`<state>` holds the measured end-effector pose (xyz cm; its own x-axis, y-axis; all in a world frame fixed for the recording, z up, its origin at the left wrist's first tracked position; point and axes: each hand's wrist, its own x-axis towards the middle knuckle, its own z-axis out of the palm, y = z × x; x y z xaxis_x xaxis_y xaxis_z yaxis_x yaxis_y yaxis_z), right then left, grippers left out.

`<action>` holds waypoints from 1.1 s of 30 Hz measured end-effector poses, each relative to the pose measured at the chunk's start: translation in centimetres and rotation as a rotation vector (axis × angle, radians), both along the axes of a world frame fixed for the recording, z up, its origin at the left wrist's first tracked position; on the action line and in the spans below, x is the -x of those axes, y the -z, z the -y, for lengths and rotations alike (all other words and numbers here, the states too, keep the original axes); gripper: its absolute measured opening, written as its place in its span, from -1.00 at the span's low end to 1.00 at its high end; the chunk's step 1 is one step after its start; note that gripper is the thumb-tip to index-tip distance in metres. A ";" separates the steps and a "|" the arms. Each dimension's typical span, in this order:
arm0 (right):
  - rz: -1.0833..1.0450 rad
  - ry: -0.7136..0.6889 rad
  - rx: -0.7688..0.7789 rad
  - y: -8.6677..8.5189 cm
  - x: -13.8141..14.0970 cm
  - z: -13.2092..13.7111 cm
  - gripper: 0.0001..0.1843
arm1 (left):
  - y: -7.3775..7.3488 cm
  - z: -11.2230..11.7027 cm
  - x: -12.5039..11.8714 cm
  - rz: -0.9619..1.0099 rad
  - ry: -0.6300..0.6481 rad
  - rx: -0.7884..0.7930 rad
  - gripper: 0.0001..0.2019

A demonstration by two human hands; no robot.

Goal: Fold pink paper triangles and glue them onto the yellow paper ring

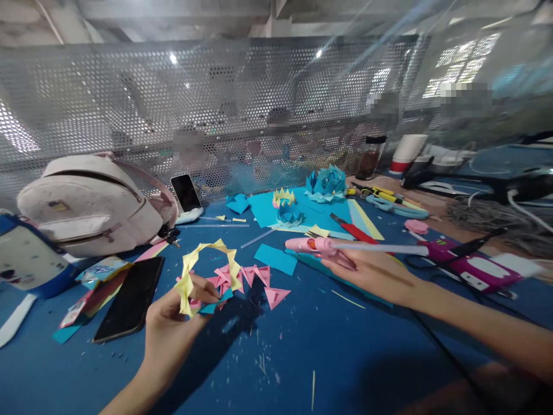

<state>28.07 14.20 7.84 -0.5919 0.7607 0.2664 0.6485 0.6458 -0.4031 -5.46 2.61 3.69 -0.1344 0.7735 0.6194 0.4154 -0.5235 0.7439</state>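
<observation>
My left hand pinches a ring of folded yellow paper, with a small piece of blue paper between the fingers at its lower side. Beyond those fingers, folded pink paper triangles lie on the blue table. My right hand is wrapped around a pink hot glue gun, whose glue stick sticks out behind, over the wrist. The gun points left, apart from the ring. Just beyond the gun's nozzle lies a blue paper rectangle.
A blue paper flower and small paper crowns stand on blue sheets at the back. Scissors lie near them. On the left are a black phone and a pale backpack. A purple power strip with cables lies right.
</observation>
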 end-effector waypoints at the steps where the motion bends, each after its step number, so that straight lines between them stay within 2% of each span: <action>1: -0.020 0.034 0.048 0.6 0.0 -0.1 -0.57 | 0.0 -0.1 -0.1 0.008 0.004 0.000 -0.83; 2: -0.063 0.075 0.096 1.1 0.0 -0.4 -0.56 | -0.1 -0.1 -0.2 0.016 0.007 0.000 -0.83; 6: -0.163 0.079 0.386 2.5 0.5 -1.9 -0.51 | -0.1 -0.1 -0.5 0.031 0.011 -0.003 -0.84; 9: -0.128 0.085 0.406 2.9 0.9 -2.7 -0.49 | -0.1 0.1 -0.6 0.032 0.016 0.023 -0.83; 15: 0.013 0.109 0.307 2.4 0.5 -2.0 -0.52 | -0.1 0.7 -1.4 0.151 0.036 0.144 -0.85; 20: 0.200 0.215 -0.030 0.3 -1.3 1.0 -0.46 | -0.3 1.0 -2.3 0.222 0.006 0.165 -0.86; 21: 0.235 0.229 -0.051 -0.1 -1.6 1.9 -0.48 | -0.3 1.0 -2.4 0.223 0.010 0.166 -0.86; 23: 0.270 0.149 0.021 -1.1 -1.7 3.8 -0.60 | -0.3 0.9 -2.4 0.219 0.016 0.165 -0.85; 27: 0.212 -0.174 0.240 -2.3 0.6 5.8 -0.81 | -0.1 0.9 -2.1 0.188 0.008 0.164 -0.85; 30: 0.173 -0.207 0.182 -2.0 3.7 4.5 -0.83 | 0.2 0.8 -1.6 0.126 0.029 0.174 -0.86; 33: 0.222 -0.178 0.135 -0.6 6.5 2.4 -0.77 | 0.3 0.7 -1.1 0.062 0.066 0.157 -0.86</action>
<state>21.55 11.78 8.47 -0.7515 0.6595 0.0194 0.6117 0.7075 -0.3539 -4.36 1.94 3.35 -0.1144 0.8686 0.4821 0.3354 -0.4230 0.8418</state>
